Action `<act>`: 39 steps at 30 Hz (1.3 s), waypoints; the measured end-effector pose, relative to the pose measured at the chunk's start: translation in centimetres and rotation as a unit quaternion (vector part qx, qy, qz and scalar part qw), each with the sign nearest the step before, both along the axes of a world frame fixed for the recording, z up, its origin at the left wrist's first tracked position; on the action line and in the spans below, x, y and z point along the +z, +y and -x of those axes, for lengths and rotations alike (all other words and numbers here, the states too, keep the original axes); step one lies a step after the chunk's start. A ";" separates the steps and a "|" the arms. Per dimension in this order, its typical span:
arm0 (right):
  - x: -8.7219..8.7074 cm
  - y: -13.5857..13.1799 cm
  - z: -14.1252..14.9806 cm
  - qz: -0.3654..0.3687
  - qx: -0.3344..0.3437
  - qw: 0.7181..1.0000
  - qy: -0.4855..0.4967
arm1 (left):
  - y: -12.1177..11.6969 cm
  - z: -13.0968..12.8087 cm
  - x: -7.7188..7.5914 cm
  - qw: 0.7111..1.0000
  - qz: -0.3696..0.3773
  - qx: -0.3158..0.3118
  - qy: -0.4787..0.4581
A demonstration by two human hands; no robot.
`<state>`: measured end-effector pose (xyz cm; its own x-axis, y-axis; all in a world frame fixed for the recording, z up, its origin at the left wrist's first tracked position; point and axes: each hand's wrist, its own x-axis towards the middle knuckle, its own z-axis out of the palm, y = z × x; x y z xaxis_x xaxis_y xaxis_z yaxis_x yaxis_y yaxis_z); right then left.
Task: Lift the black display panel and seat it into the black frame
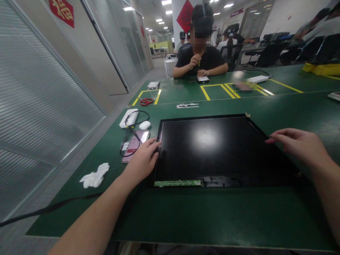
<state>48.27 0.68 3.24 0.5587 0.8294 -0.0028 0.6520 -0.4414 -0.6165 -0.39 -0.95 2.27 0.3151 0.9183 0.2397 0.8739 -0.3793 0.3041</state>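
A large black display panel (212,148) lies flat on the green table (202,216), with a narrow green circuit strip (177,183) along its near edge. My left hand (142,161) rests on the panel's left edge, fingers curled against the frame. My right hand (300,145) hovers over the panel's right edge, fingers spread and pointing left; whether it touches the panel I cannot tell.
Left of the panel lie a phone (134,145) with a black cable, a white mouse (145,125), a white box (129,118) and a crumpled white cloth (95,176). Red scissors (146,101) sit farther back. A person in black (200,58) works across the table.
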 end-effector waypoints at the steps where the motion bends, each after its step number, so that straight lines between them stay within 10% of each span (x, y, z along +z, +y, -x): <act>1: -0.1 0.0 -0.2 -0.005 0.000 1.000 -0.004 | 0.1 0.2 -0.1 1.000 0.003 0.005 0.014; 39: -0.5 1.0 -0.1 0.047 0.015 0.998 -0.035 | -0.6 -1.0 0.5 0.994 0.081 0.008 0.077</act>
<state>48.35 1.64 2.78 0.5344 0.8441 -0.0436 0.7059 -0.4741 -0.5262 0.60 -1.58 2.81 0.3212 0.9463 0.0383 0.9204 -0.3214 0.2225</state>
